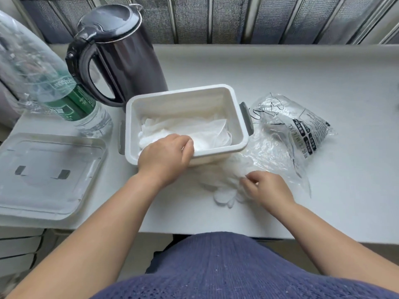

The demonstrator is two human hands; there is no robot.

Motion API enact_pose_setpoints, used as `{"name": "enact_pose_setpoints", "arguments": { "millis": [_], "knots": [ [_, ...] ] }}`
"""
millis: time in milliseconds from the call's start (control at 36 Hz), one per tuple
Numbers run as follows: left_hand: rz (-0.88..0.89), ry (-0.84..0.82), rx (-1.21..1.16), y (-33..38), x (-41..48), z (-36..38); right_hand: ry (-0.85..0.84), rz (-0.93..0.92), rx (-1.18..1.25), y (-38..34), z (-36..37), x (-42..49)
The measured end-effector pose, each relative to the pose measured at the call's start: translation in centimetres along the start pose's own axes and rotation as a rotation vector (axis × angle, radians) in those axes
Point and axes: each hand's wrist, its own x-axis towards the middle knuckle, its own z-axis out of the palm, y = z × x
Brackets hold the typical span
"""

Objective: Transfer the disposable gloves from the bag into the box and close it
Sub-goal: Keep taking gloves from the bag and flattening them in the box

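Note:
A white box [235,100] with grey side latches stands open in the middle of the counter, with translucent disposable gloves [205,130] lying in it. My left hand [165,157] reaches over the box's near rim, its fingers down on the gloves inside. To the right lies the crumpled clear bag [291,130] with black print. More gloves [224,186] spill from it onto the counter in front of the box. My right hand [267,187] pinches this loose pile with curled fingers. The clear lid [49,171] lies flat at the left.
A dark electric kettle [121,55] stands behind the box at the left. A clear water bottle [71,98] with a green label lies tilted beside it. The counter edge [216,234] runs just in front of my body. A window grille lines the back.

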Motion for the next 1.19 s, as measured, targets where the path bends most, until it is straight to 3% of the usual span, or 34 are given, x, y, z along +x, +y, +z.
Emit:
{"name": "enact_pose_setpoints", "arguments": {
  "millis": [194, 361, 500, 833, 1000, 1111, 1194],
  "knots": [
    [0.001, 0.022, 0.029, -0.2, 0.7, -0.4, 0.048, 0.049, 0.152, 0.3, -1.6, -0.4],
    [0.004, 0.017, 0.028, -0.1, 0.7, -0.4, -0.026, 0.026, 0.201, -0.5, -2.4, -0.7],
    [0.006, -0.002, 0.027, 0.0, 0.7, -0.5, -0.055, 0.047, 0.423, -1.6, -3.5, -1.3],
    [0.004, -0.021, 0.024, -0.1, 0.8, -0.6, -0.073, -0.049, 0.051, -3.8, -6.0, -1.5],
    [0.006, -0.017, 0.034, 0.0, 0.8, -0.5, -0.055, -0.046, 0.04, -3.5, -5.0, -1.1],
    [0.011, -0.013, 0.025, 0.0, 0.9, -0.5, -0.185, -0.017, -0.069, -3.5, -3.1, -0.5],
    [0.02, -0.012, 0.029, -0.1, 0.7, -0.4, -0.122, 0.009, -0.082, -3.4, -2.5, 0.0]
  ]
}}
